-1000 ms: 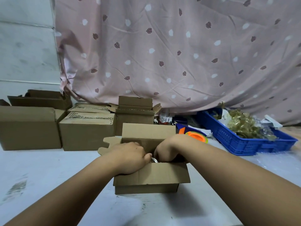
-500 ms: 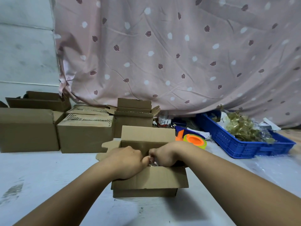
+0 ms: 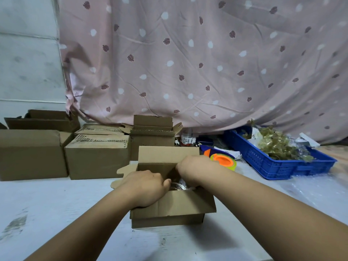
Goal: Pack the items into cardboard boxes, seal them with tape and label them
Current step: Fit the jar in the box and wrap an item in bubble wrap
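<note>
Moved: left hand (image 3: 145, 187) and right hand (image 3: 190, 170) parted slightly, exposing shiny item (image 3: 178, 185) in near box (image 3: 169, 210). Fingers hidden; grip unclear. Step, likely: packing. Next: release, fold flaps.

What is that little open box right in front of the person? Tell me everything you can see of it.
The open box is plain brown corrugated cardboard and stands upright on the pale table. Its back flap stands up, the front flap folds outward toward the person, and a tabbed side flap sticks out to the left. The left hand and right hand reach inside, fingers hidden. A clear shiny item shows between them; what it is cannot be told.
</note>
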